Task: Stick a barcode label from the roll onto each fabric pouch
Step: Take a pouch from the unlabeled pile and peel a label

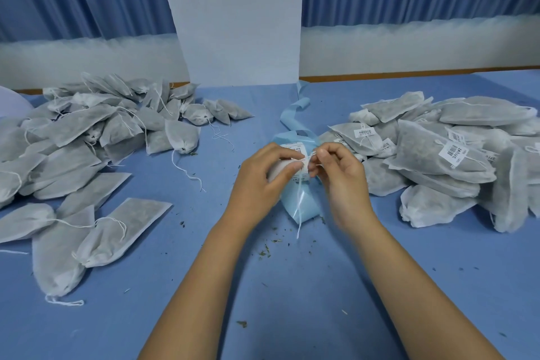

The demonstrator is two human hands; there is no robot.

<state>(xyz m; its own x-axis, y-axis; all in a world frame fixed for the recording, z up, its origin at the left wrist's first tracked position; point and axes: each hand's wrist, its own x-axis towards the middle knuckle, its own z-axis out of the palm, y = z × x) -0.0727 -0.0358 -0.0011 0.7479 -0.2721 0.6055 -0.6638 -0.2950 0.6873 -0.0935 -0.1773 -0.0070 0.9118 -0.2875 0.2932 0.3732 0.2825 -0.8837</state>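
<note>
My left hand wraps around the label roll, a white roll with pale blue backing, at the table's middle. My right hand pinches the edge of a white barcode label at the roll, thumb and forefinger closed on it. Used blue backing strip hangs below the hands and trails away behind them. A heap of grey fabric pouches without labels lies to the left. To the right, a heap of pouches bearing barcode labels is stacked.
Blue cloth covers the table, with small herb crumbs scattered near my forearms. A white panel stands at the table's far edge between blue curtains. Loose drawstrings trail from the left pouches.
</note>
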